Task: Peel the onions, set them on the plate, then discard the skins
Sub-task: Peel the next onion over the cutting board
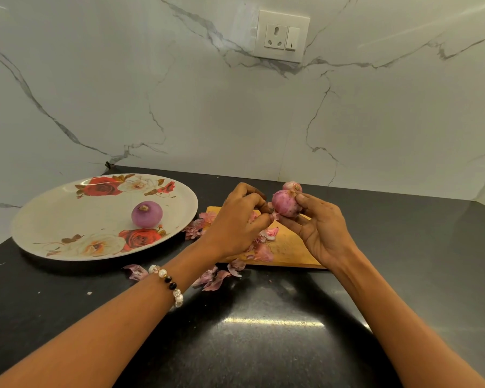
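Onion, peeled (147, 218): purple, bare; sits on plate, right of centre, root end up.
Plate (67, 219): round, cream w/ red and white rose print; on black counter (263, 345), far left.
Skins, loose (212, 278): pink flakes on counter betw. plate and board, more near plate's right rim and on board.
Bracelet (167, 284): pearl, black and clear beads on left wrist.
Left hand (240, 222): raised over board, back toward camera; fingers curled, thumb and fingertips pinching a strip of skin at onion's lower left side.
Cutting board (289, 249): wood, flat on counter under both hands; partly hidden by them.
Onion, in hand (284, 204): pink, partly skinned; held in air above board, touching both hands.
Right hand (322, 233): palm toward camera; fingers and thumb wrapped round onion's right and lower side, gripping it.
Onion, third (292, 187): small, pink, just behind held one; whether it rests on counter or board cannot tell.
Wall (123, 93): white marble w/ grey veins.
Socket w/ switch (281, 36): white, on wall, upper centre-right.
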`<state>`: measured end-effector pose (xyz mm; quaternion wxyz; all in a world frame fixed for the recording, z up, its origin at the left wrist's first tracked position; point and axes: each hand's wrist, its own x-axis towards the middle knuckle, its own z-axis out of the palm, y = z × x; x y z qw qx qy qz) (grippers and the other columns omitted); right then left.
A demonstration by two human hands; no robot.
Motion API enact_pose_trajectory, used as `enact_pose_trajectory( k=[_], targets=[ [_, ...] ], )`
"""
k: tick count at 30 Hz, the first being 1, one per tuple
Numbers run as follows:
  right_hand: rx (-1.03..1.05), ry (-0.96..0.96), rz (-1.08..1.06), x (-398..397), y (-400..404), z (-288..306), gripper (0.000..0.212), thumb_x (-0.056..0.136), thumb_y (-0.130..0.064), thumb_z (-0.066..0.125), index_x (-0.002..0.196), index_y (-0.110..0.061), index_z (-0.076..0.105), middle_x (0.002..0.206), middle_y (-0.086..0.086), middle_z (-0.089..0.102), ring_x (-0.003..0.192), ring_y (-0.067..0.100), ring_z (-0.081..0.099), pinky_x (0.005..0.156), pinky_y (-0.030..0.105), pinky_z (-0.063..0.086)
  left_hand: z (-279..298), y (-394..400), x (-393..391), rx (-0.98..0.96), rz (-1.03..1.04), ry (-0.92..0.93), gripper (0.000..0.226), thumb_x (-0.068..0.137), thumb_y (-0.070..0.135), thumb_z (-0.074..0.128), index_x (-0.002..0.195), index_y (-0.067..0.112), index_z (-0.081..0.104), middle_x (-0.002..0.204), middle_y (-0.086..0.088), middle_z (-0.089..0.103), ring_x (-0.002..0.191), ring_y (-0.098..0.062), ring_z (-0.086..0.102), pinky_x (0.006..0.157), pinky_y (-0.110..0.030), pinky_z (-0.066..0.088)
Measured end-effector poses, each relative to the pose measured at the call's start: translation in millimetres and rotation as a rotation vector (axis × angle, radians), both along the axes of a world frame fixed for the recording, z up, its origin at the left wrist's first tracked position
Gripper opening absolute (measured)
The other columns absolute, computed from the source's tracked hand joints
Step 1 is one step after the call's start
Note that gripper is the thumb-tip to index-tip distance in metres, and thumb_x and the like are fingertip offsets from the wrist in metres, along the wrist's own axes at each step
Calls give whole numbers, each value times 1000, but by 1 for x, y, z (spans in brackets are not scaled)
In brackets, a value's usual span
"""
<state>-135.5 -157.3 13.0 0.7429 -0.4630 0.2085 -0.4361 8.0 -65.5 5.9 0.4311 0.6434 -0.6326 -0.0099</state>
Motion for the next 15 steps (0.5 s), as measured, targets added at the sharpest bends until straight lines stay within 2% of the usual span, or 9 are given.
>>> enact_pose_trajectory(
  k=[3,5,7,9,12,15],
  targets=[
    [0,3,6,0,1,0,22,96,-3,53,113,10,60,95,19,73,95,38,70,69,44,62,1,0,-1,-4,2,19,4,90,17,62,89,13,62,108,1,52,100,-11,50,84,-24,44],
    [3,2,7,-1,1,1,20,98,-4,51,112,8,60,96,20,72,95,39,70,69,46,61,2,1,-1,-10,23,49,4,88,17,63,87,14,63,96,2,58,86,-9,53,74,-17,43],
    [24,1,-10,-3,0,2,19,98,-4,51,112,7,59,106,23,66,100,42,68,72,49,61,4,2,0,-25,64,122,4,87,18,65,84,15,64,81,5,61,74,-6,56,64,-8,43],
    [48,-12,-16,-5,-1,4,16,98,-4,51,109,5,57,110,24,62,101,43,68,75,50,61,5,2,3,-54,108,186,4,85,19,68,83,17,65,75,8,62,70,-5,58,63,-6,45],
    [45,-5,-15,-5,-1,5,14,98,-5,50,106,3,58,105,23,64,99,41,68,72,45,62,4,3,7,-87,86,210,8,82,14,72,90,16,69,83,5,69,73,-2,61,66,-5,47],
    [16,23,-22,-3,0,3,14,98,-4,52,104,4,62,100,19,66,94,36,68,71,44,62,5,4,5,-191,19,149,14,84,15,72,97,14,74,91,2,72,77,3,61,70,-4,45]
  ],
)
